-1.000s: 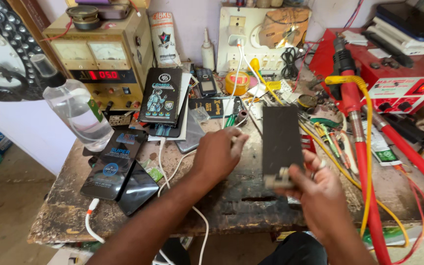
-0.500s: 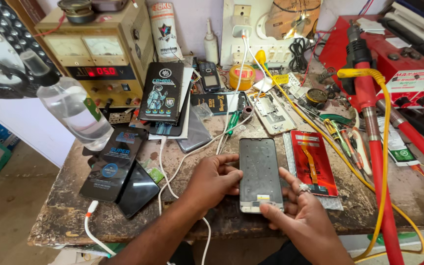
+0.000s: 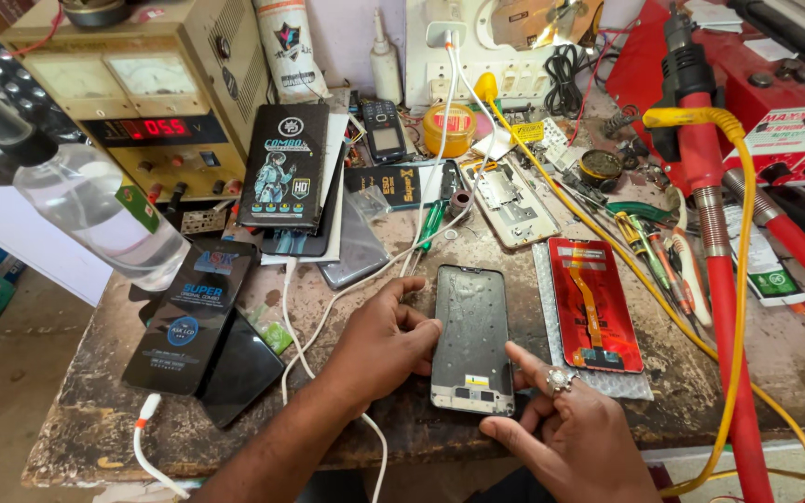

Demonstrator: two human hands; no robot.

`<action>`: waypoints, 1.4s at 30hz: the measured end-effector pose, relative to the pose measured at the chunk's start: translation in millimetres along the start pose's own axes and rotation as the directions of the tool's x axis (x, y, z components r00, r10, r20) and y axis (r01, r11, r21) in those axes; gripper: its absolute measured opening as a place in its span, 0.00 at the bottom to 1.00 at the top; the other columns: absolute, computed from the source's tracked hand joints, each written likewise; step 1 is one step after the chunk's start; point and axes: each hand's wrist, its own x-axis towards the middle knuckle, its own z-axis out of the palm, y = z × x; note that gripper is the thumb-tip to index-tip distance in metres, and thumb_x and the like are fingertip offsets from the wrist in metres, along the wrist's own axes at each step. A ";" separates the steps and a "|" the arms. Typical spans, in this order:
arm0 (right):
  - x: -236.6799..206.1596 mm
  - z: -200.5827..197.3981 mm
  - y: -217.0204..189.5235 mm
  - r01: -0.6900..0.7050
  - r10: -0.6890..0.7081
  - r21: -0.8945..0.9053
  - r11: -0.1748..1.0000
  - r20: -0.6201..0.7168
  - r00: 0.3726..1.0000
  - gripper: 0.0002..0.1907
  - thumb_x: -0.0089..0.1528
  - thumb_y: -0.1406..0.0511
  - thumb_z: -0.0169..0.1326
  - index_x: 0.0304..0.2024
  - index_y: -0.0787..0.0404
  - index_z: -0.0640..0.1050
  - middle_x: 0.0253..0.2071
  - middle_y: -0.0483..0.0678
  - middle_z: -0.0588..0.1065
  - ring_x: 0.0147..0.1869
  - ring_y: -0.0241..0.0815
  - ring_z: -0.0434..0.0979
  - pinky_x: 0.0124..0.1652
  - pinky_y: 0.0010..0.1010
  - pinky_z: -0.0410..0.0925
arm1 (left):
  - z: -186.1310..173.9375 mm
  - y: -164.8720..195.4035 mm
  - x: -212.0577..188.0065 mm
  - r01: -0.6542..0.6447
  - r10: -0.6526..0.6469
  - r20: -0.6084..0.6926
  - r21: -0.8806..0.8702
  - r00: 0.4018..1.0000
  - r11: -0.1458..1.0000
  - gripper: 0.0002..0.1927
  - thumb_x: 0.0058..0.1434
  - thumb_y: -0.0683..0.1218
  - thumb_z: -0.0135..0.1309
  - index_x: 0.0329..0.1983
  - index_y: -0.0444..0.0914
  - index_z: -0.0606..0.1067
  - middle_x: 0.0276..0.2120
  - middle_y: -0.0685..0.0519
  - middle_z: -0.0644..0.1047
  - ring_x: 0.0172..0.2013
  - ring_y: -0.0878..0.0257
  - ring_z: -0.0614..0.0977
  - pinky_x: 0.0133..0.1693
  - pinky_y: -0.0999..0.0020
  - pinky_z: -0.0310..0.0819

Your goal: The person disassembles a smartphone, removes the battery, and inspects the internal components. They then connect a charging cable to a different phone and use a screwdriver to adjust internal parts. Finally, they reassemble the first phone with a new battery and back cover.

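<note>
a phone repair workshop: a worn, stained bench (image 3: 95,438) crowded around a beige bench power supply with a red digital readout (image 3: 142,112), with a red hot-air rework station (image 3: 775,121) to its right and a stripped grey phone frame (image 3: 473,340) in front.
</note>
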 end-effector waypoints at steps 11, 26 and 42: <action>10.4 13.9 24.3 0.290 -0.213 0.614 0.734 -0.196 0.957 0.53 0.56 0.75 0.65 0.79 0.57 0.54 0.57 0.57 0.77 0.46 0.35 0.82 0.44 0.26 0.76 | 5.2 18.6 18.7 -0.063 0.116 0.187 -0.266 0.975 0.962 0.26 0.60 0.41 0.58 0.62 0.32 0.69 0.38 0.52 0.80 0.35 0.65 0.85 0.35 0.71 0.85; 35.8 10.7 -3.2 0.219 -0.097 0.899 0.378 -0.197 0.976 0.26 0.63 0.77 0.50 0.65 0.72 0.71 0.53 0.57 0.79 0.47 0.43 0.82 0.46 0.33 0.77 | -0.1 17.8 27.1 -0.383 0.453 0.031 -0.486 0.891 0.786 0.27 0.64 0.36 0.56 0.66 0.38 0.65 0.49 0.46 0.79 0.43 0.63 0.85 0.45 0.67 0.82; 44.5 21.4 -38.9 0.482 -0.204 0.644 0.594 -0.459 0.865 0.27 0.58 0.73 0.61 0.60 0.68 0.74 0.50 0.55 0.80 0.51 0.40 0.82 0.49 0.33 0.75 | 6.9 0.9 34.7 -0.442 0.522 0.044 -0.475 0.852 0.761 0.42 0.70 0.47 0.52 0.79 0.40 0.43 0.56 0.40 0.77 0.55 0.59 0.79 0.56 0.63 0.75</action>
